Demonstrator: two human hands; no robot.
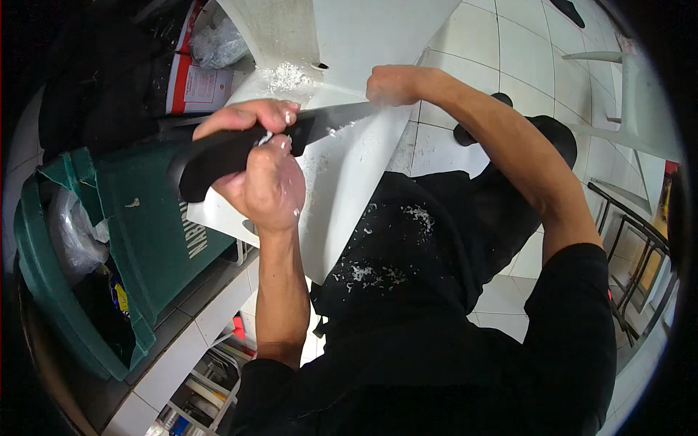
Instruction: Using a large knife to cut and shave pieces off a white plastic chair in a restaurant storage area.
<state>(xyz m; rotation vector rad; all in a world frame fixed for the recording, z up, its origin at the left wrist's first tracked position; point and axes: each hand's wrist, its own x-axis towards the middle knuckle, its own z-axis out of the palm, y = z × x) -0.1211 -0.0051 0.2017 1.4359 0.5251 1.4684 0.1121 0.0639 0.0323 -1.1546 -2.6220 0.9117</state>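
Black-handled, my bladed hand tool (pixel 335 117), which looks like a hand saw, lies slantwise over a white moulded plastic piece (pixel 357 144). My left hand (pixel 275 182) is wrapped around the handle (pixel 218 161), with white bits stuck to its fingers. At the far end of the grey metal blade, my right hand (pixel 395 85) is closed in a fist on the tip; its fingertips are hidden. White shavings (pixel 289 76) lie heaped on the plastic piece, and more are scattered over the black cloth (pixel 381 272) on my lap.
A green bin (pixel 147 191) with a torn edge and plastic bags stands at left. Behind it is a red and white bucket (pixel 204 87). A wire rack (pixel 212 381) with items sits lower left. White plastic furniture (pixel 649 98) and a black metal frame (pixel 627 218) are at right.
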